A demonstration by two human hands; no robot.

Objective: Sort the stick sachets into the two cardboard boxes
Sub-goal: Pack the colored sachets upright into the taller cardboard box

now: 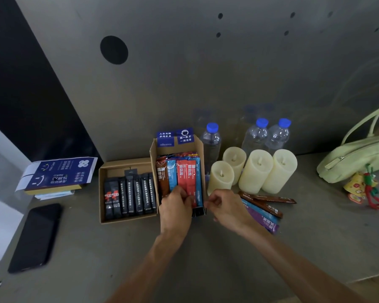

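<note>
Two open cardboard boxes stand side by side on the grey table. The low left box (101,194) holds a row of black stick sachets (130,194). In the taller right box (200,147) stand brown, blue and red sachets (182,173). My left hand (176,208) grips the near ends of these coloured sachets. My right hand (224,207) has curled fingers that pinch at the right box's near right corner. Several loose sachets (265,209), brown, blue and purple, lie on the table just right of my right hand.
Several cream candles (255,171) and three water bottles (256,136) stand right of and behind the boxes. A green bag (354,158) with a red charm lies far right. A black phone (35,237) and a blue printed carton (57,173) lie on the left.
</note>
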